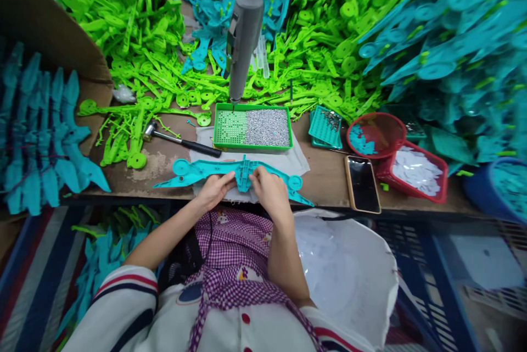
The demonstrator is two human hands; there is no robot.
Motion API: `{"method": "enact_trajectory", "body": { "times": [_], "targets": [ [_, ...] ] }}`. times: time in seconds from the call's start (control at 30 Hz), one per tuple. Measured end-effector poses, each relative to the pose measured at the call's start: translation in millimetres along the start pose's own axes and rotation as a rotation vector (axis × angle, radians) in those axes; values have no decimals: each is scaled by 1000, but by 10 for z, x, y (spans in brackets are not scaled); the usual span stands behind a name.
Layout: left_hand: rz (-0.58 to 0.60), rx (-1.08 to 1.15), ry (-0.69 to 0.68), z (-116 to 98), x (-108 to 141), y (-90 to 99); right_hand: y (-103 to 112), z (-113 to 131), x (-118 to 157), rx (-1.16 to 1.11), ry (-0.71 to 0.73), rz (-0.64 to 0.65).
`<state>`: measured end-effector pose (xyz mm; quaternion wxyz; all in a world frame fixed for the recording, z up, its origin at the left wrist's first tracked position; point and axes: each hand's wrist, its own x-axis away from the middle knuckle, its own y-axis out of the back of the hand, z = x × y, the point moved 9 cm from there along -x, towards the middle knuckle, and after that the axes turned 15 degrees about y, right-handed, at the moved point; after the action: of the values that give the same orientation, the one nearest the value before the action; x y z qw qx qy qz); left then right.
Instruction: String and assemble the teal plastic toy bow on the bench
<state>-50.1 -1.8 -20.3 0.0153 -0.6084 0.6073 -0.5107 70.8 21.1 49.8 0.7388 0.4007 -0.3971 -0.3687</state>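
Observation:
A long turquoise wing-shaped plastic part (206,168) lies across the near edge of the bench, its ribbed middle toward me. My left hand (217,187) grips it just left of the middle, thumb and fingers closed against the edge. On the other side of the middle, my right hand (269,190) is closed with its fingertips pinched at the part; whether they also hold something small is hidden. Beyond the part stands a green tray (253,146), with small metal pieces heaped in its right half. A grey electric screwdriver (246,44) hangs tip down over the tray's left half.
A hammer (185,143) lies left of the tray. To the right are teal trays (325,127), a phone (364,184), a red bowl (376,121) and a red basket (442,179) of white pieces. Green parts (135,22) and turquoise parts (457,28) pile up behind.

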Motion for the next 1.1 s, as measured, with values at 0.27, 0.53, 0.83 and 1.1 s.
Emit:
{"method": "enact_trajectory", "body": {
  "times": [0.27, 0.53, 0.83, 1.1],
  "targets": [
    [-22, -12, -57, -18, 21, 2, -31, -52, -51, -19, 85, 47],
    [-50, -42, -64, -7, 24, 14, -65, -142, 17, -94, 144, -130],
    [4, -94, -84, -25, 23, -12, -152, -28, -9, -85, 156, -145],
    [-40, -88, -121, -41, 49, 9, -92, -76, 205, -159, 308, -283]
  ]
}}
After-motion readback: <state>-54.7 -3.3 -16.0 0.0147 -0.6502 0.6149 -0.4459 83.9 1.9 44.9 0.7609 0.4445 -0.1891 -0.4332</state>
